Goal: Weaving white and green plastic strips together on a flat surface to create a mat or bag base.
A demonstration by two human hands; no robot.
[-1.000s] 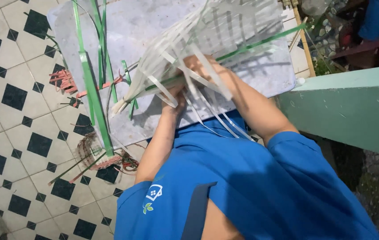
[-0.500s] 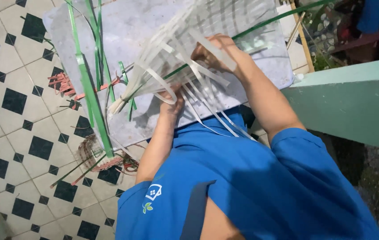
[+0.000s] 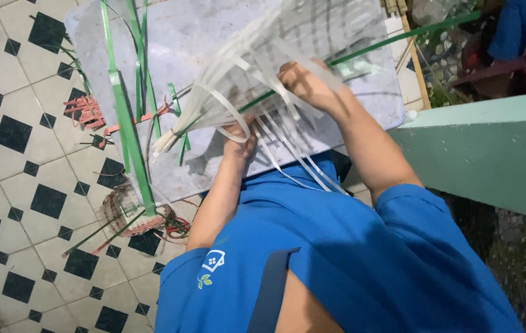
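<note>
Tiled floor [image 3: 10, 172] under a grey board [image 3: 183, 37]. White strips [image 3: 257, 80] fan over it, long axis running lower-left to upper-right. Right hand [image 3: 309, 86] clamps mid-bundle; left hand [image 3: 238, 139], nearer the loose ends, pinches a strip. Green strips [image 3: 128, 123] lie left.

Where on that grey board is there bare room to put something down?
The grey board is bare at its top middle, between the green strips and the white woven strips. The strip of board along its right edge is partly free too. It is crowded at the centre, where the left hand and right hand grip the weave.
</note>
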